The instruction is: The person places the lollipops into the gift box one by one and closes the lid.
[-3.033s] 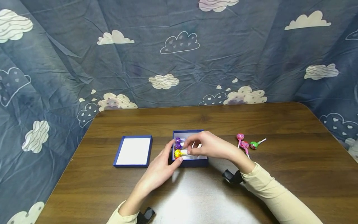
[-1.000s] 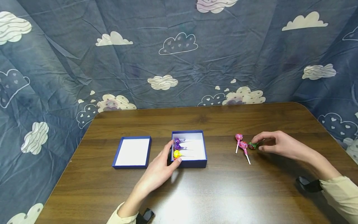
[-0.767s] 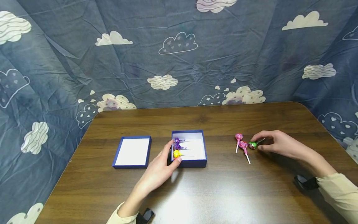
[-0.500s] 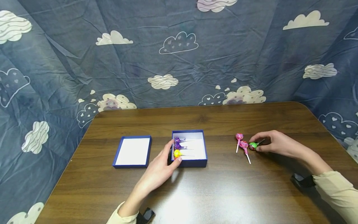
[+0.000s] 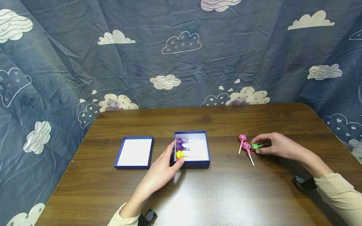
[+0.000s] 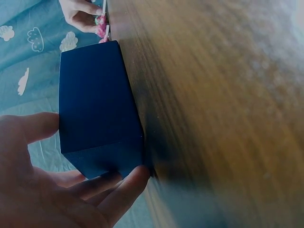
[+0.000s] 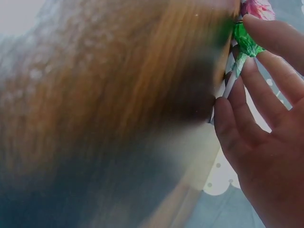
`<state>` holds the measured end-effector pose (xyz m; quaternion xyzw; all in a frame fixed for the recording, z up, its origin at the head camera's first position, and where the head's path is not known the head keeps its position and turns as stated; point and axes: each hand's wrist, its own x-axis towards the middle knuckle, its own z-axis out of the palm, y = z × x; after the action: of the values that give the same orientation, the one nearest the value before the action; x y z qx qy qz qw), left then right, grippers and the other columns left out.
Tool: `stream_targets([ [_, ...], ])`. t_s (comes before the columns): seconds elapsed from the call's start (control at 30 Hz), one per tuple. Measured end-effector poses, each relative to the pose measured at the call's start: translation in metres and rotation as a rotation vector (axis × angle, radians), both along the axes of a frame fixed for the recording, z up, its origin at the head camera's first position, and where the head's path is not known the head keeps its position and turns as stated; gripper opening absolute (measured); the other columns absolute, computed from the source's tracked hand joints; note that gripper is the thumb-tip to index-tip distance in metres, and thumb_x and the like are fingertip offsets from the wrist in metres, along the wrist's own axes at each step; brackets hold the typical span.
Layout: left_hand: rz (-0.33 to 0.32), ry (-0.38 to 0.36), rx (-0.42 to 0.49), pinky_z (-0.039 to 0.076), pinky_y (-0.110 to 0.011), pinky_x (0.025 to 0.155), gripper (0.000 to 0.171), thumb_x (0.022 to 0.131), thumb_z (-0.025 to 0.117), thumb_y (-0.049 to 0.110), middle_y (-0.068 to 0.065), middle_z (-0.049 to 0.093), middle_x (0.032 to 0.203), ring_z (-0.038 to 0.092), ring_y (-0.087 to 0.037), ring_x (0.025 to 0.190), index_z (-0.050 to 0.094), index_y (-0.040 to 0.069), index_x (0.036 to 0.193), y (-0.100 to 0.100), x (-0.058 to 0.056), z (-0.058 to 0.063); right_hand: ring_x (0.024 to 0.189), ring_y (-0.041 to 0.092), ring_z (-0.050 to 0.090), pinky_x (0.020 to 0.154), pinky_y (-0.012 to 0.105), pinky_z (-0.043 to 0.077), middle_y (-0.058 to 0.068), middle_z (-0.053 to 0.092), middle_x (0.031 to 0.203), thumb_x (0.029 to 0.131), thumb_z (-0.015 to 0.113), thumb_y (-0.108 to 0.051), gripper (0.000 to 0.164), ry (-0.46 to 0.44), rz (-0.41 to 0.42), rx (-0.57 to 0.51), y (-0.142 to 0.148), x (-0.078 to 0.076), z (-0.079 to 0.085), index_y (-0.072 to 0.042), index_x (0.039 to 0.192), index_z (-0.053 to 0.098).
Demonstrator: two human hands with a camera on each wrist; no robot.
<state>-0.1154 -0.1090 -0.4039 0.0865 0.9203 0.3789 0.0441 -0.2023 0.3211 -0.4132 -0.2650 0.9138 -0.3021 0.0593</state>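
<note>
My left hand (image 5: pixel 161 171) grips the near left corner of an open blue box (image 5: pixel 195 164), thumb at the front rim and fingers along the left side. Inside lie two purple lollipops (image 5: pixel 180 147) and a yellow lollipop (image 5: pixel 179 154), sticks pointing right; something red shows partly beneath the yellow one. Over on the right, my right hand (image 5: pixel 278 146) pinches a green lollipop (image 5: pixel 254 146) between thumb and fingers, low at the table. In the right wrist view its green wrapper (image 7: pixel 246 40) sits at the fingertips. Its head is close against a pink lollipop (image 5: pixel 247 146).
A second pink lollipop (image 5: pixel 242 138) lies just behind the first. Left of the box is its blue lid (image 5: pixel 134 153), white inside up. The wooden table (image 5: pixel 215 194) backs onto a blue cloud-patterned curtain (image 5: pixel 181 69).
My right hand has left the box, reached right to the green lollipop and closed in on it, shifting it slightly left toward the pink ones. My left hand has stayed on the box.
</note>
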Motion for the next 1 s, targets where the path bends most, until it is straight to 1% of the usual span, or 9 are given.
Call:
stream_targets([
  [0.1,0.003,-0.007,0.004,0.035,-0.055,0.106,0.072,0.095,0.060,0.043,-0.011,0.038,0.154,0.039,-0.033,0.136,0.028,0.021,0.156,0.000,0.000,0.000,0.082,0.007,0.061,0.069,0.024,0.048,-0.009,0.068,0.088,0.080,0.081,-0.014,0.027,-0.001,-0.009,-0.003,-0.001,0.001,0.000,-0.017,0.105,0.071],
  [0.17,0.004,-0.012,0.006,0.035,-0.055,0.107,0.072,0.095,0.060,0.044,-0.010,0.037,0.154,0.039,-0.033,0.136,0.027,0.022,0.156,0.000,0.000,0.000,0.082,0.007,0.061,0.069,0.025,0.048,-0.010,0.068,0.088,0.081,0.081,-0.013,0.026,0.011,-0.029,-0.007,-0.002,0.002,0.001,-0.018,0.104,0.071],
  [0.33,0.005,-0.022,0.003,0.034,-0.055,0.107,0.073,0.095,0.060,0.045,-0.009,0.036,0.155,0.038,-0.032,0.137,0.027,0.023,0.156,0.000,0.000,0.000,0.086,0.007,0.062,0.072,0.023,0.047,-0.008,0.069,0.095,0.083,0.080,-0.015,0.024,0.091,-0.088,-0.028,-0.005,0.007,0.000,-0.020,0.105,0.071],
  [0.5,0.005,-0.022,0.000,0.034,-0.055,0.107,0.073,0.095,0.059,0.046,-0.009,0.037,0.155,0.038,-0.032,0.136,0.027,0.023,0.156,0.000,0.000,0.001,0.093,0.008,0.064,0.077,0.021,0.047,-0.004,0.069,0.102,0.087,0.077,-0.016,0.025,0.131,-0.106,-0.065,-0.011,0.011,0.002,-0.019,0.110,0.068],
  [0.7,0.008,0.001,0.001,0.037,-0.056,0.105,0.072,0.095,0.060,0.044,-0.011,0.040,0.153,0.042,-0.036,0.134,0.028,0.022,0.155,-0.001,0.000,0.001,0.094,0.012,0.064,0.078,0.021,0.047,-0.004,0.068,0.104,0.087,0.077,-0.014,0.026,0.180,-0.116,-0.095,-0.021,0.015,0.006,-0.020,0.110,0.068],
  [0.83,0.002,0.006,0.003,0.037,-0.057,0.104,0.071,0.095,0.060,0.045,-0.011,0.040,0.152,0.043,-0.037,0.133,0.029,0.022,0.155,-0.001,-0.001,-0.001,0.094,0.013,0.064,0.078,0.022,0.047,-0.005,0.067,0.106,0.087,0.077,-0.015,0.027,0.194,-0.129,-0.103,-0.027,0.020,0.009,-0.021,0.111,0.068],
  [1.0,0.005,0.001,-0.001,0.037,-0.057,0.104,0.072,0.095,0.060,0.045,-0.010,0.040,0.152,0.042,-0.036,0.133,0.029,0.022,0.155,-0.001,0.000,-0.001,0.094,0.012,0.064,0.079,0.023,0.047,-0.010,0.067,0.107,0.086,0.078,-0.018,0.027,0.167,-0.154,-0.129,-0.037,0.025,0.015,-0.025,0.111,0.068],
])
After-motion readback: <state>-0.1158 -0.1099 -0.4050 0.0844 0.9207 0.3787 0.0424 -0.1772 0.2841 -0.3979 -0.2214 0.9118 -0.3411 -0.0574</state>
